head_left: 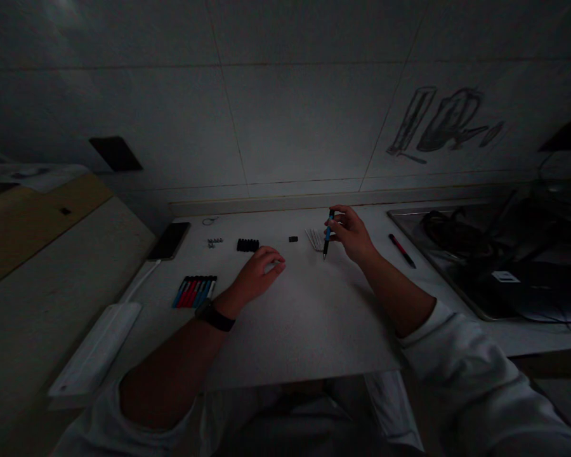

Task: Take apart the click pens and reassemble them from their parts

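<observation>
My right hand (351, 232) holds a blue pen (328, 234) upright, its tip down on the white board (295, 317), fingers closed round the barrel. Just left of the pen lies a small fan of thin refills (315, 238). My left hand (259, 273) rests on the board with fingers curled loosely, palm down; whether anything is under it I cannot make out. It lies just below a row of small black parts (247, 245). A row of red and blue pens (195, 291) lies left of my left wrist, which wears a black watch (214, 315).
The scene is dim. A red-and-black pen (401, 250) lies right of my right hand. A small black piece (293, 239), tiny metal bits (214, 242), a phone (170, 240) with a white cable, and a white power strip (95, 349) lie around. A sink (495, 254) holds dark cables at right.
</observation>
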The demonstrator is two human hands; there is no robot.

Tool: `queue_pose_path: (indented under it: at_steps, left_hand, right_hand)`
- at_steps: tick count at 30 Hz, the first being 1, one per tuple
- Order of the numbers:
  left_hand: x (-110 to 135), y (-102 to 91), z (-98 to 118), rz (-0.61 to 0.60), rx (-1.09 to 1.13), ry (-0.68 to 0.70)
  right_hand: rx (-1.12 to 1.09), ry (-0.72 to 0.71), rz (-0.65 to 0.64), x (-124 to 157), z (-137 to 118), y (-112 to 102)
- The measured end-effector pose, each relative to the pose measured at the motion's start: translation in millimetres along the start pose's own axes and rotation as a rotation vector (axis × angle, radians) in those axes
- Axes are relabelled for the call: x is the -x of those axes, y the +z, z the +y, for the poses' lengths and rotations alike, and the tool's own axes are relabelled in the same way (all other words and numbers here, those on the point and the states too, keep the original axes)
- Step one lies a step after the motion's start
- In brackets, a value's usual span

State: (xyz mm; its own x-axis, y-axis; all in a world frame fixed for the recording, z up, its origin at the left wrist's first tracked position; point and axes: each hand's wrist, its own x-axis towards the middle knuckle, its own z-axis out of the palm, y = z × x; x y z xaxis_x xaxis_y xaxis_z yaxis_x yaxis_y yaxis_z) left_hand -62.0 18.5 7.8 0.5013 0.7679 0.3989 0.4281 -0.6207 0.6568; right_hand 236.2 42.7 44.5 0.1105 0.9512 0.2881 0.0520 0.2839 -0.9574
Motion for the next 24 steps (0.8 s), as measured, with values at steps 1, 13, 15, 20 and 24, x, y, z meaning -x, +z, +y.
queue_pose_path:
  at_steps: [1,13,15,20,24]
  left_hand:
    - [0,0.1,0,0.001,-0.002,0.000]
    - [1,-1.7,0,-0.011,-0.011,-0.004]
    - [1,-1.7,-1,-0.014,-0.015,-0.005]
    - [1,-1.9,-4,-0.001,-0.025,0.000]
    - [1,-3.2,-3,-0.006,-0.036,-0.014]
  right_hand:
    - [0.000,0.001,0.004,0,0,0]
    - [0.082,-0.063,0.141,-13,-11,-40]
    - [0.093,-0.076,0.192,-15,-14,-54]
    - [0.262,-0.082,0.316,-16,-17,-107]
    - [0.603,0.013,0.306,-11,-7,-156]
